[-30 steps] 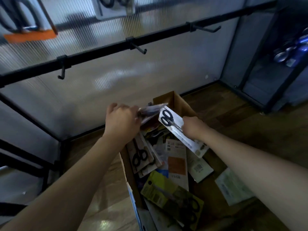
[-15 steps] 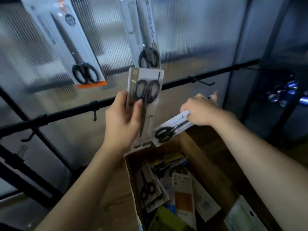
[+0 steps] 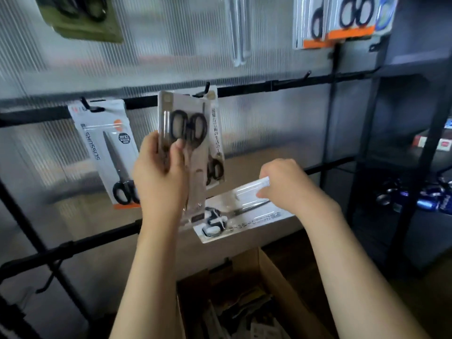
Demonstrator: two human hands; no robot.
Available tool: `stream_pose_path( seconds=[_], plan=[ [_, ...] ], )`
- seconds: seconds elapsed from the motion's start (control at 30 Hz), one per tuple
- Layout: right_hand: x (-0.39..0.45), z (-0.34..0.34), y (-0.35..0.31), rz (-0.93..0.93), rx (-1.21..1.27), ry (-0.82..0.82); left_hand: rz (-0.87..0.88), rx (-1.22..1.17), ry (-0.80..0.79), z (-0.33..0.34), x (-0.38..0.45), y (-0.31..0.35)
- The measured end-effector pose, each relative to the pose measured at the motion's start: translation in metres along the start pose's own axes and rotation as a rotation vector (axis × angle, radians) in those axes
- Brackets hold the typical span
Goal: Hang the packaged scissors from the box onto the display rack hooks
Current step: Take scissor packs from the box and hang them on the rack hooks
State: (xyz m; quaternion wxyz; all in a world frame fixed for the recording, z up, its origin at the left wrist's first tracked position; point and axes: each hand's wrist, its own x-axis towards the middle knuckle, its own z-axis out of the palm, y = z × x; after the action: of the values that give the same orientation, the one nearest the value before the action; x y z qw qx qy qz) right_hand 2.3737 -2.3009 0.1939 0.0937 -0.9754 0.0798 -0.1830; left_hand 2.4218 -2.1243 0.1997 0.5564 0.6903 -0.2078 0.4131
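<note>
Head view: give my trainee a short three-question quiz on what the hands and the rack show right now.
1. True or false: the left hand holds an upright clear pack of black-handled scissors near the black rack bar.
2. The right hand grips a flat white scissors pack. How does it lie? A) upright B) roughly level C) hung on a hook
3. Fill in: below the hands stands an open brown cardboard ____.

Key: 1 true; 2 B; 3 box.
</note>
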Motion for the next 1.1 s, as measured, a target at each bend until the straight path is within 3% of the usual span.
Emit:
stream_pose_path(
  seconds=[0.1, 0.17, 0.3, 0.47, 0.67, 0.9, 1.1],
  plan=[
    [-0.007, 0.008, 0.005, 0.011, 0.06, 0.001, -0.064, -0.026, 0.13, 0.006, -0.004, 0.003],
    [-0.007, 0.018, 0.004, 0.001, 0.136, 0.021, -0.094, -0.037, 0.13, 0.01, -0.005, -0.001],
    [-0.004, 0.026, 0.007, -0.009, 0.203, 0.063, -0.108, 0.04, -0.018, 0.008, -0.005, -0.007],
    [-0.007, 0.026, 0.017, -0.047, 0.225, -0.041, -0.139, 0.132, -0.181, 0.003, -0.015, -0.015],
    [-0.008, 0.022, 0.018, -0.082, 0.229, -0.143, -0.165, 0.167, -0.184, 0.001, -0.02, -0.028],
    [-0.002, 0.019, 0.01, -0.139, 0.37, -0.053, -0.181, 0.163, -0.154, -0.011, -0.022, -0.027],
    [0.008, 0.007, -0.003, -0.238, 0.405, -0.02, -0.173, 0.122, -0.026, -0.019, -0.02, -0.019]
  ],
)
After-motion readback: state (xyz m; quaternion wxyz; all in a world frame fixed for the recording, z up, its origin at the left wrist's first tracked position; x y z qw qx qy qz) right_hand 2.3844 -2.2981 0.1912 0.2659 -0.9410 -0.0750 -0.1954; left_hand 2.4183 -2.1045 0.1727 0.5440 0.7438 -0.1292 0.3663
